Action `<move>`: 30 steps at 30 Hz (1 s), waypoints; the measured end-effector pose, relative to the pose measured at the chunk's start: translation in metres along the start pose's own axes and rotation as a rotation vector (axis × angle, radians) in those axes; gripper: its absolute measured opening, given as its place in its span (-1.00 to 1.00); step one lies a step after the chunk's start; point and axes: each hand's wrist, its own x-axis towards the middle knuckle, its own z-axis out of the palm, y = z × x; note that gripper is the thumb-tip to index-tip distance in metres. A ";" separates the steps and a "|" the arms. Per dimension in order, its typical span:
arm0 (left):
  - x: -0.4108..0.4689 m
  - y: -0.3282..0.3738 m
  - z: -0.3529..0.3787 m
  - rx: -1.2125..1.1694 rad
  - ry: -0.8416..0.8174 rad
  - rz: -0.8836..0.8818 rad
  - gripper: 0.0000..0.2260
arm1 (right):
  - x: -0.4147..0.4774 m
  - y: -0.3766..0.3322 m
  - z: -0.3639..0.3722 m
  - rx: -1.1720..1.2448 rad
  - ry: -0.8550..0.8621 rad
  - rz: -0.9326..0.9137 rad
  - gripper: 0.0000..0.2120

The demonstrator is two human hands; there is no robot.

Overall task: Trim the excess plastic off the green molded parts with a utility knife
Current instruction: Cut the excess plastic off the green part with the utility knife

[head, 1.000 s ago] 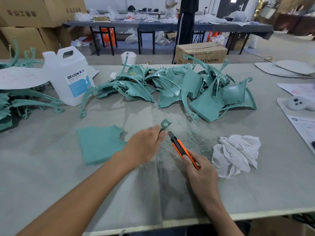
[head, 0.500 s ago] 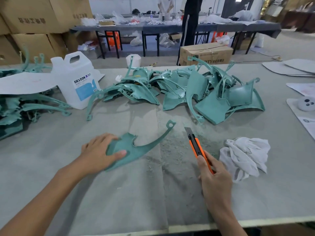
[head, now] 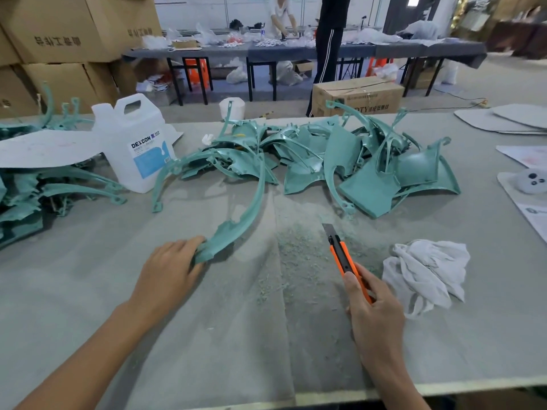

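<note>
Grips near end of a curved green molded part [head: 236,229] with left hand [head: 168,267], fingers curled over its edge. Rests that part on grey surface [head: 88,306], near left of centre, its thin arm arcing far toward a pile of green parts [head: 340,161] at far centre. Holds orange utility knife [head: 342,253] in right hand [head: 376,315], fingers wrapped round the handle, thumb along the top, blade out and pointing far. Keeps knife apart from the held part, to its right, over a scatter of green shavings [head: 299,250]; cannot tell if blade touches surface. Faces white crumpled cloth [head: 426,270] just right of the knife hand. Has a white DEXCON jug [head: 133,143] at far left, upright, beside a second stack of green parts [head: 59,190] under a pale flat sheet [head: 44,149]. Sees a cardboard box [head: 358,96] beyond the far edge.
</note>
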 end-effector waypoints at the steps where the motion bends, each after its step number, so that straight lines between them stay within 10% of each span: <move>1: 0.005 0.001 0.000 -0.054 -0.032 -0.019 -0.66 | 0.000 0.000 0.000 -0.004 -0.009 0.001 -0.60; 10: -0.035 0.064 -0.009 -0.793 -0.189 -0.123 -0.82 | -0.005 -0.021 -0.001 0.077 -0.074 -0.011 -0.75; 30: -0.055 0.085 -0.020 -0.847 -0.188 -0.146 -0.70 | -0.063 -0.097 -0.018 -0.068 -0.377 -0.338 -0.61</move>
